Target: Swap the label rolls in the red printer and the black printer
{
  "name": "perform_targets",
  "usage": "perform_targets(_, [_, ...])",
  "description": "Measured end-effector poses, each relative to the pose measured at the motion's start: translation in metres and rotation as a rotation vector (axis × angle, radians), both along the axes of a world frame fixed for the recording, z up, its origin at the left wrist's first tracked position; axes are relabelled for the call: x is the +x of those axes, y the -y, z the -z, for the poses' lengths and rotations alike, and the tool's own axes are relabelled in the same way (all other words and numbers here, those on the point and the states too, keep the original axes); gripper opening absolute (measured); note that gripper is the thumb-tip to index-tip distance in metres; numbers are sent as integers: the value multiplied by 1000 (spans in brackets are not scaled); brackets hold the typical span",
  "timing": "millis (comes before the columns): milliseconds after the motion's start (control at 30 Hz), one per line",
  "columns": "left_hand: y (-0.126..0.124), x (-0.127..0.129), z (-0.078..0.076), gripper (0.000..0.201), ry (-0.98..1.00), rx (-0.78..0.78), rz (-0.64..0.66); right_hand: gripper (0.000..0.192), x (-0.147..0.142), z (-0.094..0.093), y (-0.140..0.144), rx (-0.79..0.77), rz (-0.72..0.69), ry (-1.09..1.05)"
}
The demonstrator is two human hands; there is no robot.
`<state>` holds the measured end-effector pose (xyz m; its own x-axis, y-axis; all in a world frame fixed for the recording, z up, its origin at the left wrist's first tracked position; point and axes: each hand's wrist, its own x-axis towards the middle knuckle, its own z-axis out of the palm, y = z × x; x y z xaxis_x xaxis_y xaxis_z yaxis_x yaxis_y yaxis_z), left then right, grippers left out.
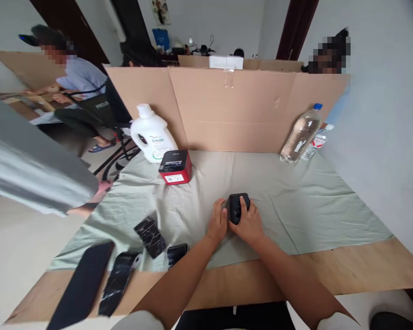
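A small black device (235,206) stands on the pale green cloth (296,201) at the middle of the table. My right hand (249,223) wraps around its right side, with the thumb on its front. My left hand (218,223) presses against its left side, fingers curled. Both forearms reach in from the near edge.
A red and black box-shaped device (175,167) sits behind, with a white jug (152,134) to its left. Two clear water bottles (301,135) stand at the back right. Several black wrapped pieces (150,236) lie at the near left. A cardboard screen (234,107) walls the back; people sit beyond it.
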<state>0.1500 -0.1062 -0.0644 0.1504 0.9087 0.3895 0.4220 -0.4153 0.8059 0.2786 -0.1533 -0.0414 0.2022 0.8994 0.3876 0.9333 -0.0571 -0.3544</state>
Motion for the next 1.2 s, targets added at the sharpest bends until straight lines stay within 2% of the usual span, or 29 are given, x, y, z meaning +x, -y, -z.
perform_targets(67, [1, 1, 1, 50, -119, -24, 50, 94, 16, 2, -8, 9, -33, 5])
perform_targets(167, [2, 5, -1, 51, -422, -35, 153, 93, 67, 1, -33, 43, -20, 8])
perform_targets(233, [3, 8, -2, 53, -614, -21, 250, 90, 114, -4, -58, 86, 73, 14])
perform_targets(300, [3, 10, -4, 54, -719, -12, 301, 89, 163, -11, -86, 84, 210, 7])
perform_targets(400, [4, 11, -5, 54, -755, -13, 294, 92, 226, -20, -118, -45, 413, -32])
perform_targets(467, [4, 10, -4, 54, -747, -8, 295, 93, 256, -21, -130, -129, 486, -39])
perform_targets(533, [4, 9, -2, 54, -741, 1, 302, 92, 276, -20, -134, -209, 515, -48])
perform_targets(633, [3, 9, -3, 55, -749, -3, 308, 90, 289, -17, -134, -289, 511, -79])
perform_targets(733, [3, 8, -7, 55, -746, -27, 309, 88, 282, -16, -130, -296, 537, -36])
perform_targets(800, [5, 9, -11, 55, -729, -50, 317, 84, 266, -14, -125, -218, 550, 73])
perform_targets(867, [7, 9, -14, 57, -707, -75, 331, 77, 241, -10, -121, -102, 473, 183])
perform_targets(967, [11, 9, -20, 60, -686, -134, 357, 65, 188, 1, -122, -32, 174, 217])
perform_targets(1067, [9, 0, -34, 67, -655, -268, 459, 61, 124, 9, -132, -33, -155, 90])
perform_targets(1133, [-1, -15, -50, 65, -525, -373, 532, 59, 79, 8, -144, -40, -334, -88])
perform_targets(1200, [-24, -40, -70, 51, -282, -454, 476, 60, 36, 3, -159, -101, -438, -314])
